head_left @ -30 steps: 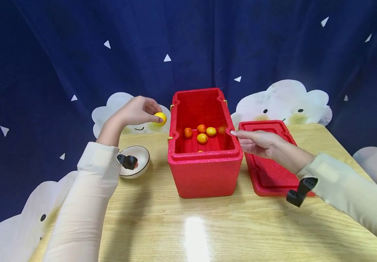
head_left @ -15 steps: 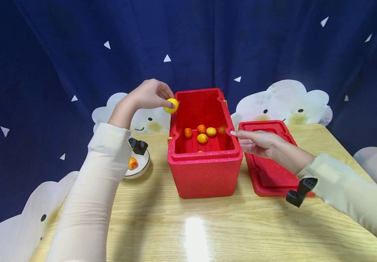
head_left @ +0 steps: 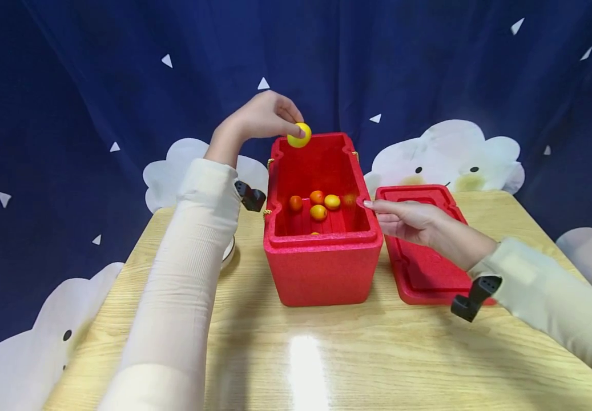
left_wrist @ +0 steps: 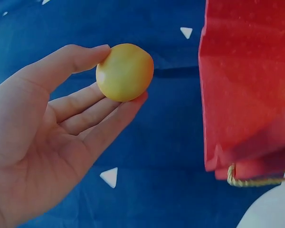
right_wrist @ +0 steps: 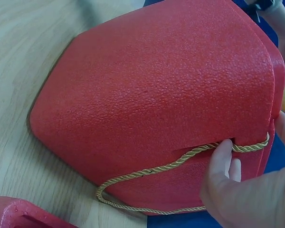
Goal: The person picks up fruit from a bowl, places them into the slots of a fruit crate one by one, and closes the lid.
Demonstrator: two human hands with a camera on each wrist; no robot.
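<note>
A small round yellow fruit (left_wrist: 125,72) with an orange tinge is pinched between the thumb and fingertips of my left hand (head_left: 267,117). In the head view, that hand is raised over the far left part of a red foam box (head_left: 323,277), which has no lid on. Several orange and yellow fruits (head_left: 318,213) lie on the box's floor. My right hand (head_left: 414,220) grips the box's right wall, thumb on the rim and fingers outside. The right wrist view has those fingers by a gold rope handle (right_wrist: 154,170).
Right of the box lies its red lid (head_left: 431,268) on the wooden table (head_left: 378,359). A white bowl (head_left: 229,254) with a dark rim stands at the left, mostly hidden by my left forearm. Behind hangs a dark blue curtain (head_left: 198,34) with cloud shapes.
My left hand has carried the yellow fruit up and to the right, from beside the box to above it. The forearm now covers most of the bowl. My right hand stays at the rim.
</note>
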